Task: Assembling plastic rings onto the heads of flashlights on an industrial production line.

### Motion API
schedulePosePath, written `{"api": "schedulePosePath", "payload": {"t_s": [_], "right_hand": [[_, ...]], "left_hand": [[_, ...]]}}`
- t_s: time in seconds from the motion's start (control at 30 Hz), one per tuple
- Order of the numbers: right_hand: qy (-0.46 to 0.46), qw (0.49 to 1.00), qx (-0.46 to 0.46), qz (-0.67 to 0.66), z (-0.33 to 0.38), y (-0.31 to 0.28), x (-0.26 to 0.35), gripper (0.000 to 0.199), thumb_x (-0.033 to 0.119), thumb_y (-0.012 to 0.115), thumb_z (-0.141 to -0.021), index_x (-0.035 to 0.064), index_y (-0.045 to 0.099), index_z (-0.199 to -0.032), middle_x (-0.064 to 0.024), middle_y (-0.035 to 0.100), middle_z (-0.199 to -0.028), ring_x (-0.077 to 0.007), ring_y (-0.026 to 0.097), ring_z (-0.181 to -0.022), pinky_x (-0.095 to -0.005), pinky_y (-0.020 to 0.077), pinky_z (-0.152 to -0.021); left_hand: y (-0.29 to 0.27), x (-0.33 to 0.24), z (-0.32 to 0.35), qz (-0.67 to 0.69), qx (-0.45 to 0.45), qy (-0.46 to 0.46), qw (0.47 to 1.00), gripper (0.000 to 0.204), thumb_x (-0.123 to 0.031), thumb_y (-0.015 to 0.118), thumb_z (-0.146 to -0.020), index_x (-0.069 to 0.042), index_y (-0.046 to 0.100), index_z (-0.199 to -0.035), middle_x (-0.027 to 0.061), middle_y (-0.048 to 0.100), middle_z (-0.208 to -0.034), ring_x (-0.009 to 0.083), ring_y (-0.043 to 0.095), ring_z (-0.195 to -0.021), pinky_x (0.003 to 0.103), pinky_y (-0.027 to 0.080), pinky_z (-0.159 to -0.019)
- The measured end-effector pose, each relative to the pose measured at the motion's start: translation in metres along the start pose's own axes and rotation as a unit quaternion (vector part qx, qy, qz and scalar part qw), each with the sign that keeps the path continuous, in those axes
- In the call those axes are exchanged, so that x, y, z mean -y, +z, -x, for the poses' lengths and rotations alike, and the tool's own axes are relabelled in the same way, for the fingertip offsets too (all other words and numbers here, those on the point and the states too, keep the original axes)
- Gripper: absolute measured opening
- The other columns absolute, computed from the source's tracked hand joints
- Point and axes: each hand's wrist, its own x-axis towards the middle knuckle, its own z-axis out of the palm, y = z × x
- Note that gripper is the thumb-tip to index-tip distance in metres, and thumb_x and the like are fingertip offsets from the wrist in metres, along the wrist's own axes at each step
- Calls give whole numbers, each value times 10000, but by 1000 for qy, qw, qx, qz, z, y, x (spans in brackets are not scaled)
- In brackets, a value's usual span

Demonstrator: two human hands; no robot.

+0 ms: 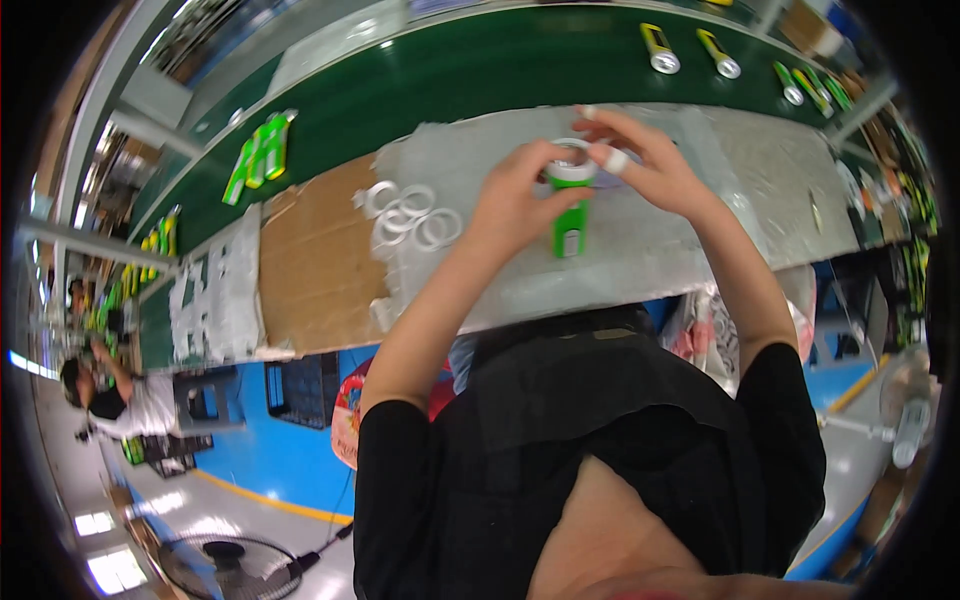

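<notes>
A green flashlight (570, 230) stands upright, head up, over the plastic-covered worktop in front of me. Around its silvery head sits a white ring (573, 173). My left hand (512, 200) closes on the flashlight from the left, fingers and thumb about the head. With white covers on two fingertips, my right hand (655, 165) is spread beside the head; its thumb comes close to the rim, and I cannot tell whether it touches. Several loose white rings (412, 215) lie in a cluster left of my left hand.
Green flashlights (262, 152) lie on the green belt (400, 90) at the left; yellow-black ones (660, 50) lie at the far right. Brown cardboard (315, 250) covers the worktop's left part. A person (120, 395) sits at far left. A fan (225, 565) stands on the floor.
</notes>
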Motion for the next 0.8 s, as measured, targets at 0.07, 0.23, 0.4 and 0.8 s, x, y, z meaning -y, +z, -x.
{"api": "schedulePosePath", "payload": {"t_s": [0.07, 0.23, 0.4, 0.8], "right_hand": [[-3, 999, 42, 14, -4, -19, 5, 526, 226, 642, -917, 83, 469, -1392, -99, 575, -1295, -218, 571, -1131, -350, 470, -929], [-98, 971, 169, 137, -13, -30, 22, 593, 225, 728, -835, 85, 502, -1365, -112, 591, -1263, -244, 595, -1048, -359, 486, -871], [-76, 972, 181, 128, -22, -23, 25, 601, 223, 789, -753, 49, 560, -1280, -114, 617, -988, -260, 600, -919, -359, 489, -802], [-30, 996, -77, 23, 20, 23, -14, 605, 280, 780, -785, 19, 529, -1270, -90, 608, -1049, -203, 612, -935, -334, 494, -802]], "left_hand": [[6, 1, -4, 12, 13, -2, 1000, 384, -129, 811, -715, -100, 594, -1030, 73, 671, -992, 243, 646, -831, 335, 522, -700], [7, -11, -5, -15, 27, -25, 999, 369, -118, 824, -725, -59, 590, -1004, 55, 683, -975, 166, 633, -811, 306, 518, -735], [6, -15, -2, -40, 35, 8, 999, 372, -121, 822, -725, -62, 596, -1014, 65, 685, -980, 197, 638, -817, 311, 511, -712], [17, 4, 0, -22, -30, 36, 999, 389, -108, 815, -693, -72, 609, -1020, 60, 652, -945, 196, 609, -791, 299, 503, -670]]}}
